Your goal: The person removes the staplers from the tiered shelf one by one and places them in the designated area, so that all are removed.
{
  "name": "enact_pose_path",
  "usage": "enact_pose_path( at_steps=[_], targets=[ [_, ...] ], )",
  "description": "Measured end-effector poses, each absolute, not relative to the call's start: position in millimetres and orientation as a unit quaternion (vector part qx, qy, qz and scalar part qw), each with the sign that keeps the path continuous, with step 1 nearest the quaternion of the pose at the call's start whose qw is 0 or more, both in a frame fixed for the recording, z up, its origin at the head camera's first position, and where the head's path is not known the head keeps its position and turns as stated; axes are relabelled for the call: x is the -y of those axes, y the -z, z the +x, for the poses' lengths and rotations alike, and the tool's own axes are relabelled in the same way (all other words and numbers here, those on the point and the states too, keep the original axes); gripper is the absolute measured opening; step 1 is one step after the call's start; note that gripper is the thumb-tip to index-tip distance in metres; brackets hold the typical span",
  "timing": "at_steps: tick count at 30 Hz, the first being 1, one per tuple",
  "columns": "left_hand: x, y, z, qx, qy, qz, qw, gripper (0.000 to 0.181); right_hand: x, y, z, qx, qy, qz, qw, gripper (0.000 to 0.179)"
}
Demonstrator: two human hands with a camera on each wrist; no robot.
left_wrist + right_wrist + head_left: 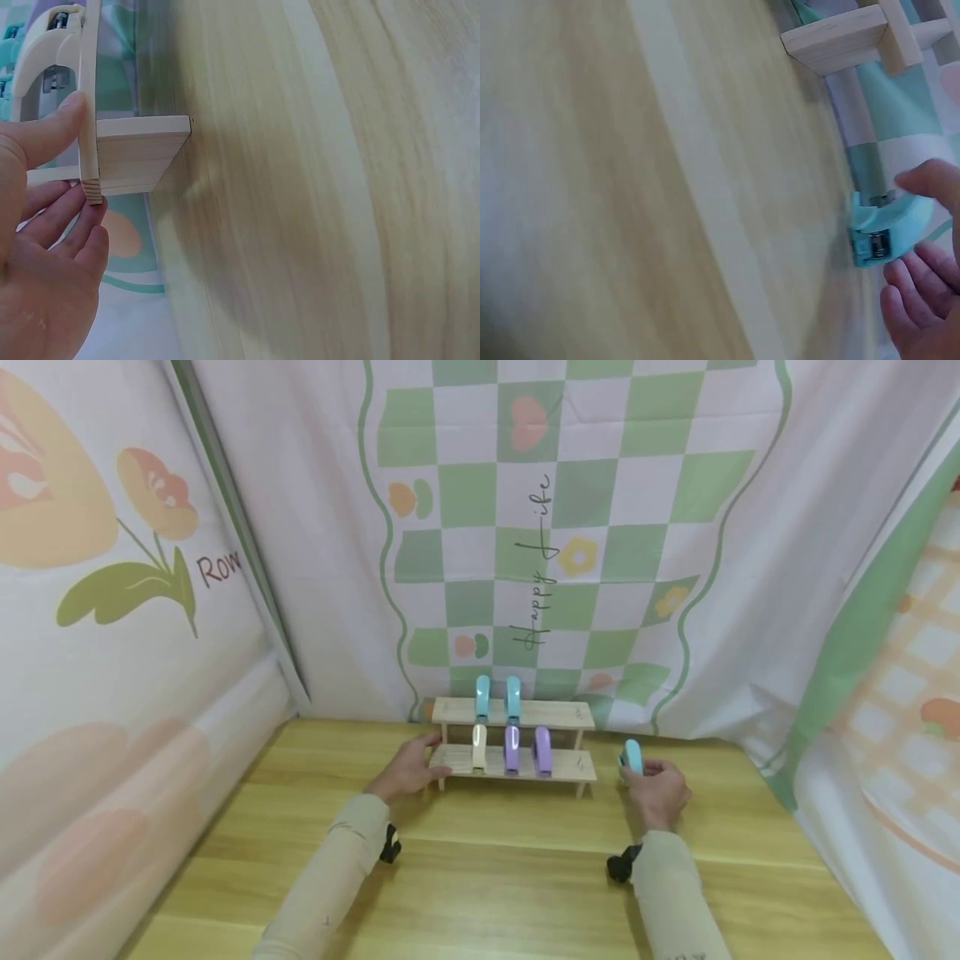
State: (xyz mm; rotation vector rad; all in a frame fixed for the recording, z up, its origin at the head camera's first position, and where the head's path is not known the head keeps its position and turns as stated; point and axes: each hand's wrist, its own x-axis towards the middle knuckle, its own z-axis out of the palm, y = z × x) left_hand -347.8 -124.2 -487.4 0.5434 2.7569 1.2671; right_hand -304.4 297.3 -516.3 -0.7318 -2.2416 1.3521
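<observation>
In the head view you have a wood-grain tabletop (510,885) across the lower part of the frame, and behind it, through the upper middle, a white backdrop cloth (322,527) printed with a green-and-white checkerboard (468,493), a yellow flower (577,556) and sideways "Happy Life" lettering (534,572). At your upper left hangs a white curtain (75,685) bearing a peach-coloured flower (157,493), green leaves (127,593) and "Row" lettering (217,568), while along the right edge you see a green band (855,652) beside orange-and-white plaid (918,635).
</observation>
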Motion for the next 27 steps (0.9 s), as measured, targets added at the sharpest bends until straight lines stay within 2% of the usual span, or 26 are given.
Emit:
enact_pose_path(
  at_steps=[4, 9, 27],
  targets=[
    [124, 487, -347, -0.894, -0.411, 0.175, 0.029, 0.071, -292, 502, -303, 0.822, -0.468, -0.222, 0.236, 0.061],
    [123, 486, -346, -0.895, -0.408, 0.176, 0.029, 0.071, -274, 482, -311, 0.826, -0.47, -0.162, 0.264, 0.057],
    [125, 489, -350, -0.892, -0.412, 0.186, 0.024, 0.072, -161, 433, -348, 0.812, -0.53, -0.026, 0.244, 0.063]
  ],
)
